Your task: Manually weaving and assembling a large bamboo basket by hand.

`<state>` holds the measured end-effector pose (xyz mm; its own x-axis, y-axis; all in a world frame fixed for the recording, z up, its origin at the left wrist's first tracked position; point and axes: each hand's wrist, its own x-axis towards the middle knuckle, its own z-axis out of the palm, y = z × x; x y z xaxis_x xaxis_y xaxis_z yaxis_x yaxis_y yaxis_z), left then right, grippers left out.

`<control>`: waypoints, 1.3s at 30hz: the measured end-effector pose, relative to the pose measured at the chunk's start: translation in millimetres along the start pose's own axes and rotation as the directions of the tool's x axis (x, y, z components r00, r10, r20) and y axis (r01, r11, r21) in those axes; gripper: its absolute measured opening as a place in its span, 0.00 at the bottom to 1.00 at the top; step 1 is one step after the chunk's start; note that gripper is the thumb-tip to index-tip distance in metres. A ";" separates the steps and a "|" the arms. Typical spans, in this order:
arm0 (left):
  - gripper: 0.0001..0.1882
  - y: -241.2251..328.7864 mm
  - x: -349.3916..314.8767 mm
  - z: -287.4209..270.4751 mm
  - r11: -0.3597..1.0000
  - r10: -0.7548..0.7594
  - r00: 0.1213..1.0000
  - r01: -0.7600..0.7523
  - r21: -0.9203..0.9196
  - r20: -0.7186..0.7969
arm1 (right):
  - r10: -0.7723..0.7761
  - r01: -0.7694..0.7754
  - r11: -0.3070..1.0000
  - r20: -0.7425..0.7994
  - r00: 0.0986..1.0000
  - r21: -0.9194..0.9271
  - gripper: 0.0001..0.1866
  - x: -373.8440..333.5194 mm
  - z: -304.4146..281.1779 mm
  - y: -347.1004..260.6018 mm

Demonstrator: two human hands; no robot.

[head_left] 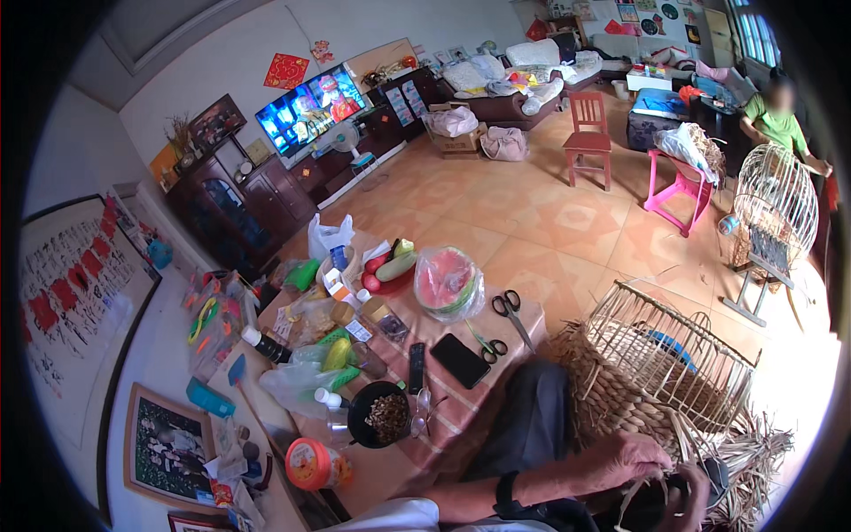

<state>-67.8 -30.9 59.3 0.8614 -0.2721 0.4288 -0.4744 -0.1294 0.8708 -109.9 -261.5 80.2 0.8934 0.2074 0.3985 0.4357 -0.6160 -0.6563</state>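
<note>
At lower right, basket [631, 377] lengthwise aslant, right end nearer.

Your left forearm [567, 479] reaches rightward, nearly level. Your left hand [634, 456]: back up, fingers curled, tips toward the right hand. Your right hand [693, 496]: slightly lower, just beside the left, fingers bent; finger closure unclear on both.

You have daylight from the window [752, 35], glare bleaching the floor [417, 208] at its right edge, softer light across the table [452, 408], and curved, black-rimmed distortion.
</note>
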 end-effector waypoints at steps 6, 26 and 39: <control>0.12 4.5 0.5 -12.2 0.991 -0.134 0.991 0.134 0.022 -0.007 | 0.405 -0.517 0.665 0.321 0.856 0.539 0.12 14.4 61.3 -4.9; 0.07 -3.2 4.0 -19.8 0.882 -0.469 0.864 0.447 0.150 0.185 | 0.112 -0.217 0.946 0.383 0.917 0.241 0.08 15.5 51.2 13.8; 0.13 -47.3 47.2 0.2 0.873 0.069 0.995 -0.027 0.486 -0.069 | 0.139 -0.132 0.984 -0.058 0.989 0.122 0.08 53.2 52.2 41.9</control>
<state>-4.8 -37.9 38.3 0.8368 -0.2143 0.5038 -0.5261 -0.5692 0.6318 -38.4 -236.6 40.4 0.9377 0.0753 0.3393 0.3243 -0.5410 -0.7760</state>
